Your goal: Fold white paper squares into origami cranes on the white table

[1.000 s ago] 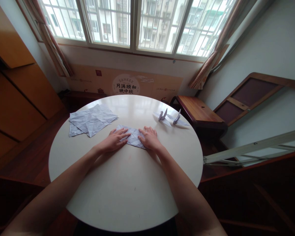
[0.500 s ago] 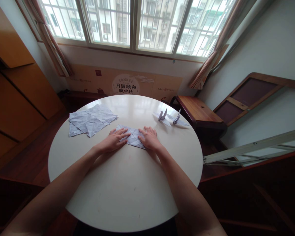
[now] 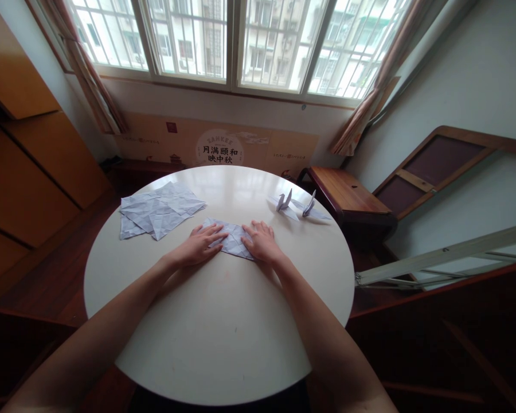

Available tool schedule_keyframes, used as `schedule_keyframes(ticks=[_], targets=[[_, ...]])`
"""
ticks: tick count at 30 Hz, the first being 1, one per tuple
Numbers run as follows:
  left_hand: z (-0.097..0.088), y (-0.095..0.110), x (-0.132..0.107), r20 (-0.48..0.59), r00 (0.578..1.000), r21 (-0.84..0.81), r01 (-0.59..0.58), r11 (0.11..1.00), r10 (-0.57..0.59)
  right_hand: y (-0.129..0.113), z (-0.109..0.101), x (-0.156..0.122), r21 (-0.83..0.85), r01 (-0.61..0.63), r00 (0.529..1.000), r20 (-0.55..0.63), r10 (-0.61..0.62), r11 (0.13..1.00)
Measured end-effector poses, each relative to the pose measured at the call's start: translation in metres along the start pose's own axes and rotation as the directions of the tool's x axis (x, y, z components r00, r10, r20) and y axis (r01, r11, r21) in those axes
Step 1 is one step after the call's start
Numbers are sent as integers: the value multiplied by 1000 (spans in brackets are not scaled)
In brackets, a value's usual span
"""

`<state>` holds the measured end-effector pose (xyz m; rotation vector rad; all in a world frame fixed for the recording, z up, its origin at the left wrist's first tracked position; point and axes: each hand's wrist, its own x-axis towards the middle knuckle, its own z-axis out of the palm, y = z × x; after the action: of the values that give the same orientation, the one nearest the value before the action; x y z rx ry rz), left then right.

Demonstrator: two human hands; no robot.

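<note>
A creased sheet of pale paper [image 3: 231, 238] lies on the round white table [image 3: 215, 327], folded into a flat shape. My left hand [image 3: 199, 245] rests flat on its left part with fingers stretched out. My right hand [image 3: 261, 242] lies flat on its right part, fingers spread. Both hands press the sheet down and hold nothing. A loose pile of crumpled paper sheets [image 3: 158, 209] lies to the left of my left hand. Two folded paper cranes [image 3: 298, 207] stand at the table's far right.
A wooden bench [image 3: 346, 198] stands just beyond the table's right edge. Wooden cabinets [image 3: 30, 166] line the left wall. A framed panel [image 3: 438, 166] and a metal bar [image 3: 442, 255] lean at the right. Windows with curtains fill the back wall.
</note>
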<state>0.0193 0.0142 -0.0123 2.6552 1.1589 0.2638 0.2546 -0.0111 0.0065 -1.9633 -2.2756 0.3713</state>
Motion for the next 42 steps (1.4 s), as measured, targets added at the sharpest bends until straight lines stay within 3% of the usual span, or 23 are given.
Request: schedule_keyframes(ticks=[26, 35, 39, 42], targets=[[4, -5, 0, -47, 998, -27, -35, 999, 34, 4, 5, 2, 20, 28, 999, -40, -27, 999], [4, -2, -1, -215, 975, 44, -42, 998, 51, 6, 4, 2, 23, 119, 968, -225, -111, 993], [1, 5, 0, -283, 942, -13, -191, 981, 180, 7, 3, 4, 50, 210, 936, -299, -186, 976], [0, 11, 1, -249, 925, -91, -317, 944, 287, 7, 4, 6, 95, 282, 922, -303, -242, 955]])
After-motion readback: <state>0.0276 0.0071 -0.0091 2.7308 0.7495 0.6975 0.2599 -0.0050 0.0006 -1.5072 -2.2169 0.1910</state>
